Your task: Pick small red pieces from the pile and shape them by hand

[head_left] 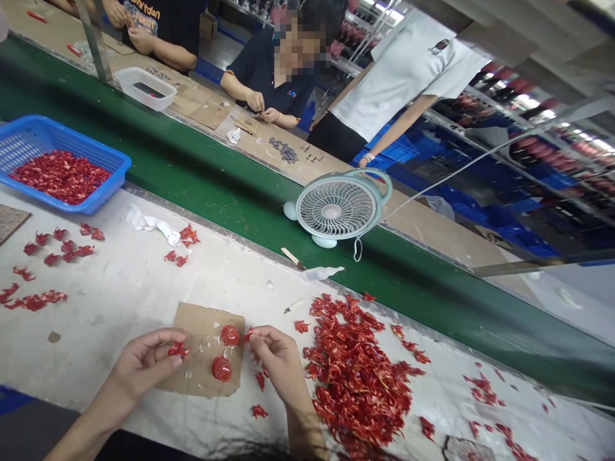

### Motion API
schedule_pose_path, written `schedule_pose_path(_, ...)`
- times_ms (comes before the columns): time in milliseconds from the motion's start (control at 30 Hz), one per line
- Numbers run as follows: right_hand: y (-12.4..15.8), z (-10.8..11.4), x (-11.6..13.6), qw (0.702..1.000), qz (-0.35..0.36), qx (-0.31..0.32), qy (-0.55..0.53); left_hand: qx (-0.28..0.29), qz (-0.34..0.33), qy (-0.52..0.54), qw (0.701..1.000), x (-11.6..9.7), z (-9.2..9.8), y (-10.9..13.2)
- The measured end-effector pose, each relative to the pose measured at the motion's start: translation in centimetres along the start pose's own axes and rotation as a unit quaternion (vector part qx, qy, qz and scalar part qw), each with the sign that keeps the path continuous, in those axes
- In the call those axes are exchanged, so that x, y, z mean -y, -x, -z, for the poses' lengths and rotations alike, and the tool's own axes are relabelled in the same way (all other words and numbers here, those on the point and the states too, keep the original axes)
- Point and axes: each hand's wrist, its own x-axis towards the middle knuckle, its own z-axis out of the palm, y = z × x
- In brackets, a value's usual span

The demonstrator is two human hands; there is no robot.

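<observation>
Between thumb and fingers, my left hand (151, 362) pinches a small red piece (179, 349) over the left edge of a cardboard square (204, 317). My right hand (276, 352) is closed on another small red piece (248, 335) at the cardboard's right edge. Two round red items, an upper one (230, 335) and a lower one (221, 368), rest on the cardboard between my hands, with whitish crumbs around them. A large heap of red pieces (360, 378) lies to the right of my right hand. A few loose red pieces lie beside that hand.
A blue basket (91, 203) of red pieces stands at the left, near scattered red clusters (67, 246). Crumpled tissue (152, 224) and a brush (293, 258) lie farther back. A fan (336, 208) stands by the green belt (216, 182). Several people are across it.
</observation>
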Motion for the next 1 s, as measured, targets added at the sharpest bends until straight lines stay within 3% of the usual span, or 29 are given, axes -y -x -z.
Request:
schedule_pose_path(167, 0.4, -1.8, -1.0, 0.994, -0.056, -0.010, -0.088, -0.004, 0.005, -0.015, 1.000, 0.5, 0.1, 0.0)
schedule_pose_path(300, 0.6, -2.6, -0.4, 0.991, -0.062, -0.025, -0.114, 0.010, 0.009, 0.008, 1.000, 0.5, -0.3, -0.1)
schedule_pose_path(467, 0.9, -3.3, 0.6, 0.989, -0.061, -0.037, -0.127, 0.018, -0.034, -0.010, 0.999, 1.4, -0.4, -0.3)
schedule_pose_path(700, 0.8, -3.4, 0.3, 0.983, -0.083, -0.029, -0.160, 0.063, -0.003, -0.069, 0.996, 3.3, -0.5, -0.8)
schedule_pose_path(1000, 1.6, -3.3, 1.7, 0.957, -0.126, -0.011, -0.260, 0.066, -0.065, -0.103, 0.990, 4.7, -0.1, -1.6)
